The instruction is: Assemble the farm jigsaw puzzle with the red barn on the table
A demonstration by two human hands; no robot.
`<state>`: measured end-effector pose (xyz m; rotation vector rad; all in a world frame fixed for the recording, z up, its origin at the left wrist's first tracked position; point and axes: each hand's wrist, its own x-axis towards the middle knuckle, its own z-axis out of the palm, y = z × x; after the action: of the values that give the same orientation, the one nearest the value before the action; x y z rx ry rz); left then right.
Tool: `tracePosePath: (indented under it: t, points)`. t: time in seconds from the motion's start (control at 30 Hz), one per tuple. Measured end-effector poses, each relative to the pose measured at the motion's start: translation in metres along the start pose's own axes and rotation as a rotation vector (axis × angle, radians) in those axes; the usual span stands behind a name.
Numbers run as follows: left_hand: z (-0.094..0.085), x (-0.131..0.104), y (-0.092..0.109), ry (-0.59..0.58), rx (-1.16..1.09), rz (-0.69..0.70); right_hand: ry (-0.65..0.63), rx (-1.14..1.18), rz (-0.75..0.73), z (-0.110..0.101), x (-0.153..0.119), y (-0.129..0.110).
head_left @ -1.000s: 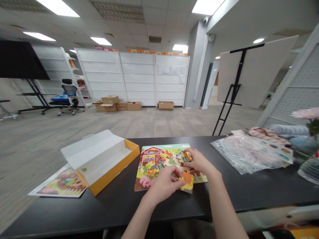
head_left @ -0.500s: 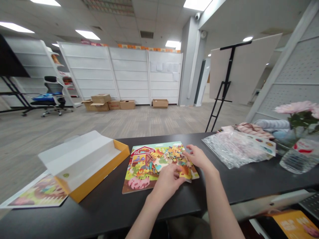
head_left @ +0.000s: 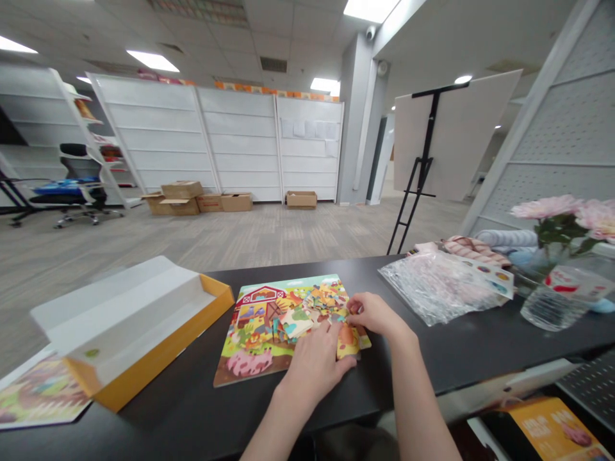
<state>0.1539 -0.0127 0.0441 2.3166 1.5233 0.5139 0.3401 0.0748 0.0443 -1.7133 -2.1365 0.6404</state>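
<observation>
Head view: at lower centre of the frame, the farm-scene jigsaw board (head_left: 250,363) lies flat, a heap of loose pieces (head_left: 323,298) on it. The left hand (head_left: 314,358) rests over an orange-yellow piece (head_left: 346,340); the right hand (head_left: 373,314) curls, fingertips bunched, at the board's right edge. Whether either pinches anything, I cannot tell. The pieces look like light, stiff card, probably slippery when stacked, best held by opposite edges.

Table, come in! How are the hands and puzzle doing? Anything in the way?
Left hand at yellow piece, near right corner of puzzle. Right hand at its right edge, grip unclear. Loose pieces heaped over its picture.
</observation>
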Motion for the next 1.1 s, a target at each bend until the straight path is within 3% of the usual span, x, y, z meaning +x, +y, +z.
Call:
tracePosePath:
  t: [0.47, 0.7, 1.1]
  points:
    - [-0.001, -0.001, 0.004, -0.037, 0.071, 0.01, 0.013, 0.002, -0.063, 0.018, 0.012, -0.024]
    - [-0.006, -0.004, 0.006, -0.05, 0.125, 0.056, 0.082, -0.1, -0.049, 0.014, 0.012, -0.013]
    - [-0.014, -0.01, 0.005, -0.083, 0.141, 0.105, -0.103, -0.156, -0.036, 0.006, -0.001, -0.015]
